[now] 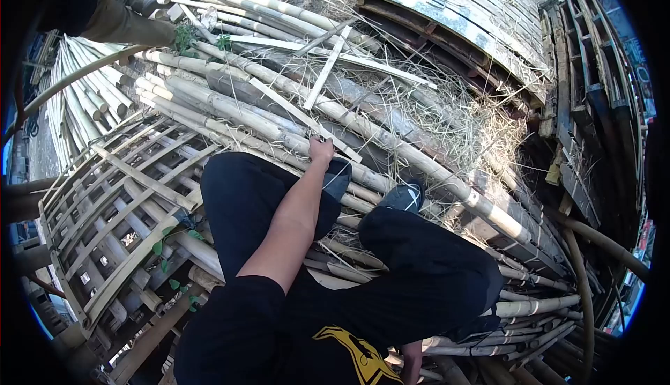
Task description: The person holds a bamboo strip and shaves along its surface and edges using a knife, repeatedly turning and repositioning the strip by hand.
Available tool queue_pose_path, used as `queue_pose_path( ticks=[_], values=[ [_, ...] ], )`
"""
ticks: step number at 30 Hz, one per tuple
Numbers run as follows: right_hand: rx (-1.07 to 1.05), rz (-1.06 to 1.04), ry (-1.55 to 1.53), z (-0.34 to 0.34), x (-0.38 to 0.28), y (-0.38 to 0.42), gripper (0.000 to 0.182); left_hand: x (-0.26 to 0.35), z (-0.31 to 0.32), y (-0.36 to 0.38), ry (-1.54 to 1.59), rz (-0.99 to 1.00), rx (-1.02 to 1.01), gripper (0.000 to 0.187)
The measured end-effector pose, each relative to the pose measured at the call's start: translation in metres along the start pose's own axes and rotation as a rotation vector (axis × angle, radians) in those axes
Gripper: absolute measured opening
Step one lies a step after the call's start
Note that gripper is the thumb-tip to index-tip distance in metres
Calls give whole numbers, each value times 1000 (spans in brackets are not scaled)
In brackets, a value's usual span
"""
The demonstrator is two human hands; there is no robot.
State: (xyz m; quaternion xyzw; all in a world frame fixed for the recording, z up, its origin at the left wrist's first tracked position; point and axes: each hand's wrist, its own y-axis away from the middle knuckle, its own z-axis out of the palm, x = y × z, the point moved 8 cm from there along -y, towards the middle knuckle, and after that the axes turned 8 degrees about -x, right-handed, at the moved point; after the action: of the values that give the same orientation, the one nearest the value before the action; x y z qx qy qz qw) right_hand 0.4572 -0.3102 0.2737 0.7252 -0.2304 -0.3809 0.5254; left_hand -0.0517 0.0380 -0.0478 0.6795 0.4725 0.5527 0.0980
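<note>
My left hand (321,150) reaches forward between my knees, fingers closed at the edge of a flat, pale bamboo strip (296,113). That strip lies slanted over round bamboo poles (241,109). Just beyond it, another split strip (328,67) crosses a long, thin strip (380,67). At the bottom edge, only a small part of my right hand or wrist (412,363) shows beside my shirt; its fingers are hidden. My dark shoes (403,198) rest on the poles close to my left hand.
A woven bamboo lattice (132,196) is at the left. Wooden pallets (447,18) stand at the back right, with loose straw (481,123) before them. Another person's leg (129,22) appears at upper left. More bamboo poles (523,308) lie at lower right.
</note>
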Motion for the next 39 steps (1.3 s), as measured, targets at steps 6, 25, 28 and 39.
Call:
queue_pose_path(
  ticks=[6, 25, 28, 39],
  values=[
    [197, -47, 13, -14, 5, -12, 61, 31, 23, 11, 424, -127, -180, 51],
    [476, -188, -202, -39, -129, 29, 40, 85, -4, 63, 816, -250, 87, 39],
    [463, 16, -226, -47, -128, 34, 26, 111, -9, 83, 943, -197, 218, 31],
    [903, -605, -532, -147, -163, 70, 20, 296, -35, 236, 875, 288, -763, 31]
  ],
)
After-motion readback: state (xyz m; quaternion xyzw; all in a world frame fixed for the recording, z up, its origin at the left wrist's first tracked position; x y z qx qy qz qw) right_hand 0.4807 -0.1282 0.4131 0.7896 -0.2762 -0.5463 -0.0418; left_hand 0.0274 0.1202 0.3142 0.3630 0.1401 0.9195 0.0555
